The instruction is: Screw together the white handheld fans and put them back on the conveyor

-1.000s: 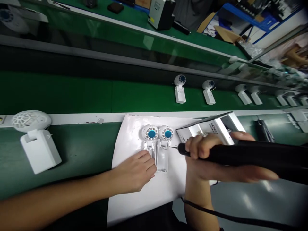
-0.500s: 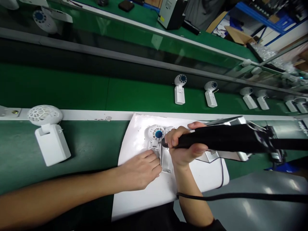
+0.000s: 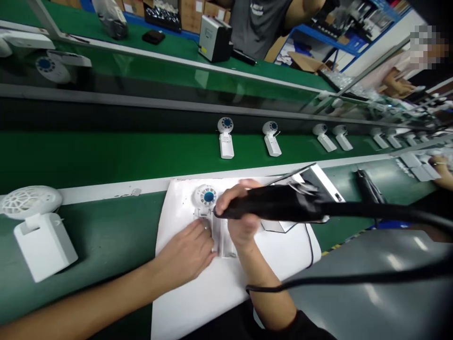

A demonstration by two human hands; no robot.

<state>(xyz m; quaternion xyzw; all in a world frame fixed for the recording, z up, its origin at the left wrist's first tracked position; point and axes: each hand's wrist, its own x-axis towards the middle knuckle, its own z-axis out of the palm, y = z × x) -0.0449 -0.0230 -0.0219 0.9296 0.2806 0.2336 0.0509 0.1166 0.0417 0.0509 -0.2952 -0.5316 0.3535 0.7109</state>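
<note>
A white sheet (image 3: 208,297) lies on the bench in front of me. On it rests a small white fan (image 3: 206,196) with a round slotted head, a blue centre and an opened lower body. Curled fingers of my left hand (image 3: 187,252) press against that body and partly cover it. My right hand (image 3: 239,212) is wrapped around a black corded electric screwdriver (image 3: 272,202). Its tip end points left at the fan's hinge area, and the bit itself is too small to make out. Just right of the fan, partly behind my right hand, is a clear-looking holder (image 3: 228,243).
Behind the white rail, several white fans such as this one (image 3: 226,141) stand on the green belt. A larger-looking fan (image 3: 46,241) is at left. A silver-edged box (image 3: 314,179) stands beyond the screwdriver. Its black cable (image 3: 339,283) crosses right. Co-workers are at the back and far right.
The view has shifted right and tilted up, so everything appears further left and more of the people shows. Both hands keep their holds at the fan; the screwdriver's rear has swung slightly.
</note>
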